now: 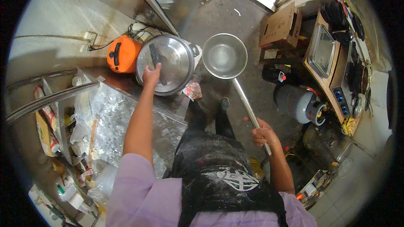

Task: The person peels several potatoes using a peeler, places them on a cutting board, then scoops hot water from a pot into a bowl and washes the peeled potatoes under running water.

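My left hand (151, 76) grips the black bar handle (153, 53) of a round stainless-steel lid (176, 60). The lid sits on a large pot with a black side grip (195, 50); the pot's inside is hidden. In my right hand (267, 135) is the long tubular handle (243, 96) of a metal dipper. Its round bowl (225, 56) hangs over the floor, right of the pot and apart from it, and looks empty. An orange lidded container (122, 54) with a black handle stands just left of the pot.
A flour-dusted metal worktop (116, 113) lies to my left, with plastic bags beside it. A crumpled printed packet (192, 91) is near the pot's base. On the right are a gas cylinder (295, 104), a cardboard box (277, 26) and a wooden counter with stacked trays (322, 50).
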A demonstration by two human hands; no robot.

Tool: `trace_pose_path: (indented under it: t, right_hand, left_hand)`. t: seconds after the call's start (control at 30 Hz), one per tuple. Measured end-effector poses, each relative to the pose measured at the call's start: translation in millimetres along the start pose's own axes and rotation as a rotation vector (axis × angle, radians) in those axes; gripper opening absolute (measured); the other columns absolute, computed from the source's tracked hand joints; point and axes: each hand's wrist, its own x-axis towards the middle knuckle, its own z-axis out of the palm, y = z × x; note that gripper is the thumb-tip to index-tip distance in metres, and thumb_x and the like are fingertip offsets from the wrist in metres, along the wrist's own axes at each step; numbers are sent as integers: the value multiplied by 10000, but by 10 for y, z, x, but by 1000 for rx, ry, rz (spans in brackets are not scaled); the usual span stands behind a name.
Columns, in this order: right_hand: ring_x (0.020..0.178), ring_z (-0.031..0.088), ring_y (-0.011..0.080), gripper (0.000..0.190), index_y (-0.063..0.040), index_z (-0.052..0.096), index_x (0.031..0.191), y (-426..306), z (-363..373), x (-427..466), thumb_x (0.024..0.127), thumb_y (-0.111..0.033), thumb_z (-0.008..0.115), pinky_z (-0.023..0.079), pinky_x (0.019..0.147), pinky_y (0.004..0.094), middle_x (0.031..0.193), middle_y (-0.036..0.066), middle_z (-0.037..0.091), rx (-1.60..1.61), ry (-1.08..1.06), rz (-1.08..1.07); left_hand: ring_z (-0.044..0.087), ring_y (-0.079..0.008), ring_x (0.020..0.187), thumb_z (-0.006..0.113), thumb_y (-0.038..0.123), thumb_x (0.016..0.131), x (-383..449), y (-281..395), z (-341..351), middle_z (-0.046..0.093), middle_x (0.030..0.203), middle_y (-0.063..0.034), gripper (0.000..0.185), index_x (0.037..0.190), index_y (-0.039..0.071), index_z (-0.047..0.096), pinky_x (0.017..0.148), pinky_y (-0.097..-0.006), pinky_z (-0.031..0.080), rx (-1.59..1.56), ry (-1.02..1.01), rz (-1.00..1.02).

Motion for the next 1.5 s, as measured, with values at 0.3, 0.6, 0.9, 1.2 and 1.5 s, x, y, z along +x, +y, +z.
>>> trace_pose_path:
  t: [0.3, 0.6, 0.9, 1.2, 1.5]
  right_hand:
    - [365, 322, 47, 576, -87, 480, 1375, 7, 46, -13, 810, -78, 590, 232, 359, 236, 550, -70, 357, -40, 100, -4]
    - [361, 308, 46, 547, -91, 487, 1364, 20, 23, -1, 825, -54, 571, 220, 359, 230, 539, -79, 343, -4, 101, -8]
    - [389, 328, 73, 598, -67, 466, 1374, -154, 8, 366, 786, -45, 574, 235, 378, 249, 552, -53, 371, -147, 85, 11]
    - [398, 364, 88, 554, -66, 458, 1365, -343, 107, 1263, 819, -38, 546, 275, 375, 266, 595, -19, 411, -390, 2, 62]
    - [425, 429, 110, 465, -55, 495, 1270, -349, 330, 1903, 809, -18, 548, 358, 380, 273, 634, 2, 461, -630, 28, -16]
  left_hand:
    - [671, -364, 1056, 695, 526, 755, 143, 379, 206, 698, 1122, -183, 638, 1192, 69, 613, 890, -472, 517, 383, -47, -85]
    - [685, -380, 994, 675, 523, 788, 452, 302, -109, 710, 1055, -216, 564, 1017, 10, 721, 822, -440, 528, 360, -225, 74]
    - [603, -156, 790, 600, 288, 921, 145, -305, -1831, 631, 829, -42, 287, 977, 15, 668, 666, -336, 477, -769, -351, -151]
    - [634, -226, 966, 617, 315, 949, -780, -939, -2193, 654, 1065, -73, 364, 1200, 51, 602, 808, -385, 529, -1227, -120, -180]
    - [631, -230, 979, 612, 322, 952, -1142, -1421, -2241, 651, 1075, -74, 373, 1206, 49, 599, 820, -389, 527, -1426, 32, -232]
